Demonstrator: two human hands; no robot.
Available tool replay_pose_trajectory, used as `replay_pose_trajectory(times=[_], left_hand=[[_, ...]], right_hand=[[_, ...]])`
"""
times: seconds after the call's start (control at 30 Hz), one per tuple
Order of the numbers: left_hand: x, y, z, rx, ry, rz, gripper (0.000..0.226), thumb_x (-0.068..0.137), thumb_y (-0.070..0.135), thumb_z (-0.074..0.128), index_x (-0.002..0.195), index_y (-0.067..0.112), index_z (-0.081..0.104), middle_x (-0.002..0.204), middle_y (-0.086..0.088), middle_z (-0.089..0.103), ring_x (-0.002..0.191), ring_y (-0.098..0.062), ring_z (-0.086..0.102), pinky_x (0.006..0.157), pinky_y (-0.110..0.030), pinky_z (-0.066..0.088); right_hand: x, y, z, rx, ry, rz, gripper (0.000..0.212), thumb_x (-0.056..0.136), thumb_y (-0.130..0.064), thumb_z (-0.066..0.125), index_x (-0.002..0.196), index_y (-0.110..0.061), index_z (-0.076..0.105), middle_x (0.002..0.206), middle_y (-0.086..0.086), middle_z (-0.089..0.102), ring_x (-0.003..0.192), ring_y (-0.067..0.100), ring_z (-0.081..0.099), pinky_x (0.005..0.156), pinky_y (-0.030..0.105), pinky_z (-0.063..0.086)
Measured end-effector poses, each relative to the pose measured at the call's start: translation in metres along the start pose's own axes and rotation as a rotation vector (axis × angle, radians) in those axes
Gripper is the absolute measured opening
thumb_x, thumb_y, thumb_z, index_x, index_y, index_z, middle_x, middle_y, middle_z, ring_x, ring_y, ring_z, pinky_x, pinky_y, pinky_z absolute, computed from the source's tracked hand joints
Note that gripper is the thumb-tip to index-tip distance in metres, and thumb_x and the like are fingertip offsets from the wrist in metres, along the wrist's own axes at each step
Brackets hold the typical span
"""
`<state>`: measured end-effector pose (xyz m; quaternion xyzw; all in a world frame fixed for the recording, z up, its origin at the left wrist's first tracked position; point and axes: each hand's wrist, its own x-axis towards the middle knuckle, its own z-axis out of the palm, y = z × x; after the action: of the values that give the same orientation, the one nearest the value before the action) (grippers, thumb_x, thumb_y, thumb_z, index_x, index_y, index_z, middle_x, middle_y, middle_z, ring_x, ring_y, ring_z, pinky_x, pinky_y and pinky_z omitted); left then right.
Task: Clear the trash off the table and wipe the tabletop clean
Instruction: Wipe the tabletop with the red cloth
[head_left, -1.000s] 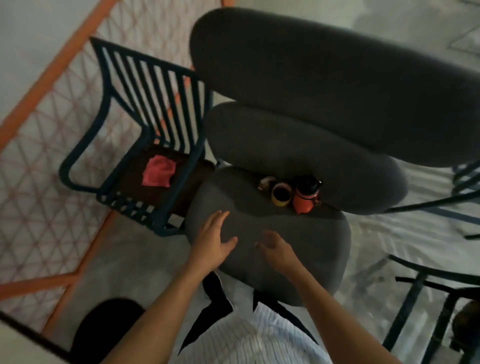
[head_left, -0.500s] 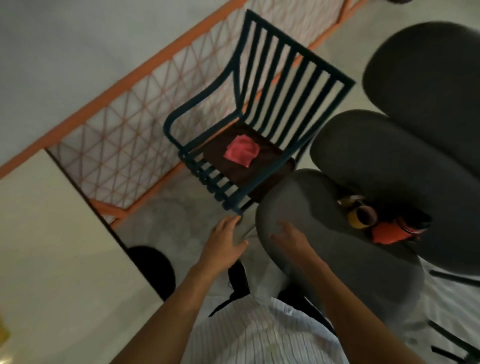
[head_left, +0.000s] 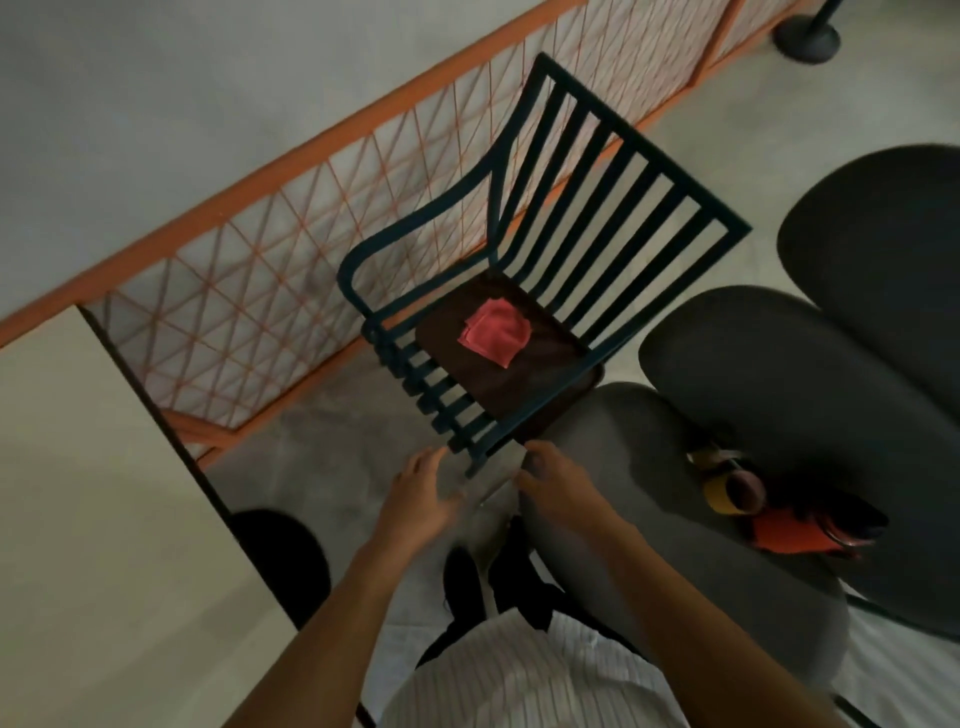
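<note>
Your left hand (head_left: 418, 499) hangs in the air over the grey floor (head_left: 332, 447), just short of the front edge of the dark blue slatted metal armchair (head_left: 597, 171). Its fingers are spread and loosely straight, and it holds nothing. Your right hand (head_left: 563, 493) sits just beside it, over the near edge of the rounded grey upholstered seat (head_left: 623, 467); its fingers are relaxed and slightly bent, and nothing is in its grip either. Whether it actually touches the cushion is hard to tell.

The folded pink cleaning cloth (head_left: 496, 332) lies flat on the armchair's dark brown seat pad (head_left: 498, 379), ahead of both your hands and well apart from them. The pale cream tabletop (head_left: 88, 493) fills the lower left of the view, to the left of your left arm, with its black round base (head_left: 285, 561) showing under its edge.

On the grey seat to your right, against the back cushions, lie a yellow paper cup (head_left: 730, 493) on its side and an orange-red cup (head_left: 784, 535) with a dark lid, close together. Behind the armchair runs an orange-framed mesh barrier (head_left: 291, 244). Your white striped shirt (head_left: 519, 675) shows at the bottom.
</note>
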<state>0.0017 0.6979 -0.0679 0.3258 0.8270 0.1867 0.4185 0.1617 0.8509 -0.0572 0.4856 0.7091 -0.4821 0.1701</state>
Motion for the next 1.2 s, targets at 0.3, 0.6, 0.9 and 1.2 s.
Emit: replay_pose_trajectory(times=[0.3,0.6,0.9,1.2], left_hand=[[0.061,0.045,-0.032,0.007,0.002,-0.043,0.076,0.093,0.047,0.065,0.156,0.027,0.028,0.159,-0.001,0.029,0.140,-0.023,0.039,0.114,-0.041,0.039],[0.162,0.085,-0.063,0.141,-0.061,-0.029,0.072,0.095,0.037,0.065,0.156,0.027,0.029,0.160,0.000,0.024,0.142,-0.024,0.038,0.113,-0.038,0.038],[0.299,0.095,-0.088,0.234,-0.143,0.002,0.071,0.094,0.038,0.063,0.156,0.030,0.029,0.160,0.000,0.026,0.143,-0.027,0.033,0.115,-0.046,0.037],[0.435,0.076,-0.065,0.330,-0.220,0.071,0.070,0.094,0.043,0.063,0.154,0.035,0.027,0.157,-0.004,0.031,0.140,-0.030,0.040,0.113,-0.049,0.039]], right_hand=[[0.066,-0.031,-0.064,0.124,0.033,-0.061,0.060,0.097,-0.043,0.058,0.149,-0.023,0.037,0.145,0.010,0.046,0.128,0.024,0.051,0.090,0.024,0.040],[0.132,-0.044,-0.105,0.271,0.119,-0.010,0.058,0.097,-0.037,0.060,0.148,-0.021,0.037,0.144,0.013,0.044,0.128,0.026,0.050,0.093,0.030,0.046],[0.228,-0.065,-0.111,0.431,0.260,0.192,0.058,0.095,-0.038,0.062,0.146,-0.022,0.040,0.142,0.011,0.042,0.126,0.024,0.050,0.093,0.032,0.048],[0.355,-0.041,-0.089,0.521,0.307,0.311,0.059,0.094,-0.040,0.060,0.145,-0.017,0.040,0.143,0.013,0.041,0.113,0.025,0.052,0.081,0.028,0.042]])
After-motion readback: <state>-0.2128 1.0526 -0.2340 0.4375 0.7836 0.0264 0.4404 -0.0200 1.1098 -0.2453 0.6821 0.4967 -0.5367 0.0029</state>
